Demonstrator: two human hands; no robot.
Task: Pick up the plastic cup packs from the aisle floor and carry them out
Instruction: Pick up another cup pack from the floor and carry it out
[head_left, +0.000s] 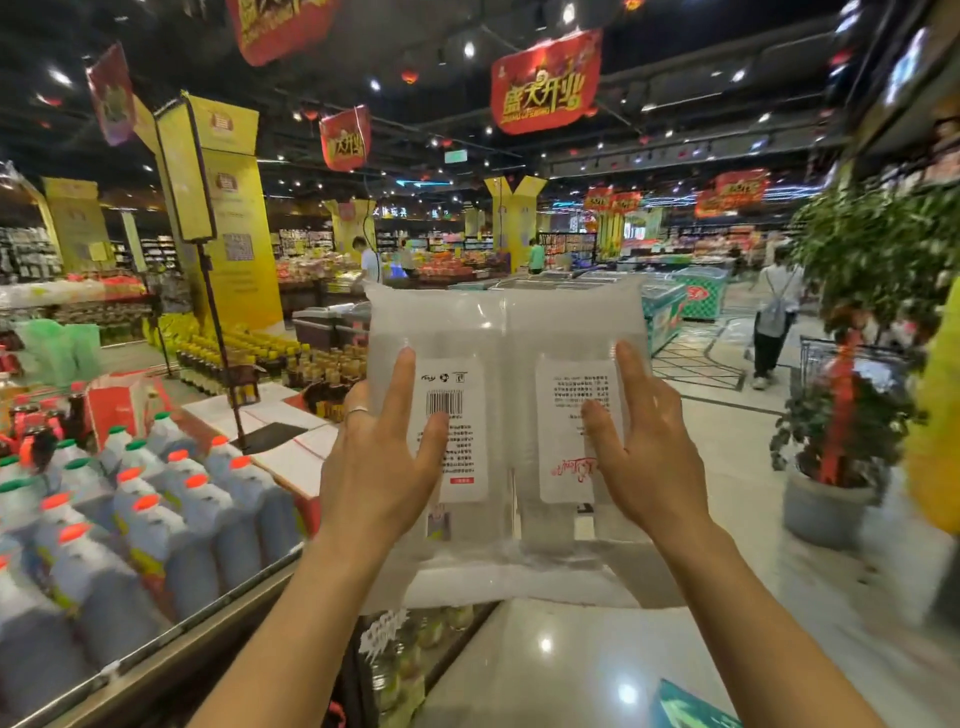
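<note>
Two clear plastic cup packs are held upright side by side in front of me. The left pack (457, 332) carries a white label with a barcode, and the right pack (571, 332) has a white label with small print. My left hand (382, 467) grips the left pack's outer side, forefinger and thumb on its front. My right hand (649, 457) grips the right pack's outer side the same way. The other fingers are hidden behind the packs.
A low display of jugs with orange and green caps (135, 519) runs along my left, with dark bottles (249, 358) behind it. A potted plant (831, 431) and a cart (857, 364) stand on the right. A person (774, 322) walks ahead past chest freezers (670, 306). Glossy floor (571, 654) lies below.
</note>
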